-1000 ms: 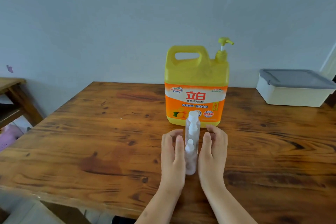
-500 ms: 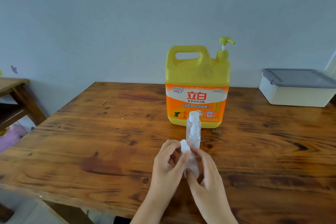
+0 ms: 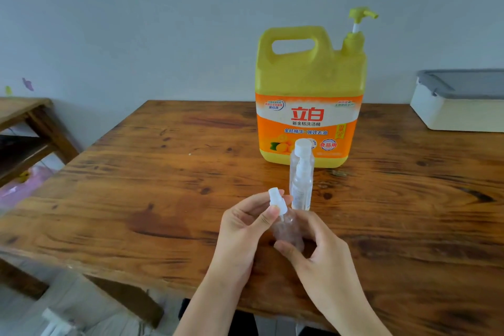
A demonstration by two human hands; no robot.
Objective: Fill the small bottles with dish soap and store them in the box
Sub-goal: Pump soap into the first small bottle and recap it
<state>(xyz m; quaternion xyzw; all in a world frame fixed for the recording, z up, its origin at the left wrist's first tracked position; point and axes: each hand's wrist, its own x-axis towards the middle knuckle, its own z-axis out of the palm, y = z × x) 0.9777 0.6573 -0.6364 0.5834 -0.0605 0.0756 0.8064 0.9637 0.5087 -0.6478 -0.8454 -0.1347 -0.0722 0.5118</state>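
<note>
So since a second ago, both hands have quit lying flat on either side of the row of three little bottles, and the nearest one has been pulled out of the row and is now held between them. Closest to the camera, the right hand [image 3: 324,262] grips the small clear plastic bottle [image 3: 287,230] low on its body, thumb in front and the other fingers curled round the far side. The left hand [image 3: 242,229] pinches the white spray top [image 3: 276,199] between thumb and forefinger, the rest of its fingers loosely bent behind. That top leans left and looks raised a bit off the neck, though I can't tell if it's fully off. Just past the hands, two more clear spray bottles stand upright on the brown wooden table [image 3: 136,199], one behind the other so they overlap: the nearer standing bottle [image 3: 300,194] and the farther standing bottle [image 3: 302,147], which is just in front of the jug. So three small bottles in all, one held and two standing. Behind them is one big yellow dish soap jug [image 3: 308,76] with an orange label and a yellow-green pump head [image 3: 360,15], the spout pointing right. Far right at the back, well apart from the rest, is one white storage box [image 3: 458,117] with its grey lid on. Off the left edge there's a second wooden side table [image 3: 24,109].
</note>
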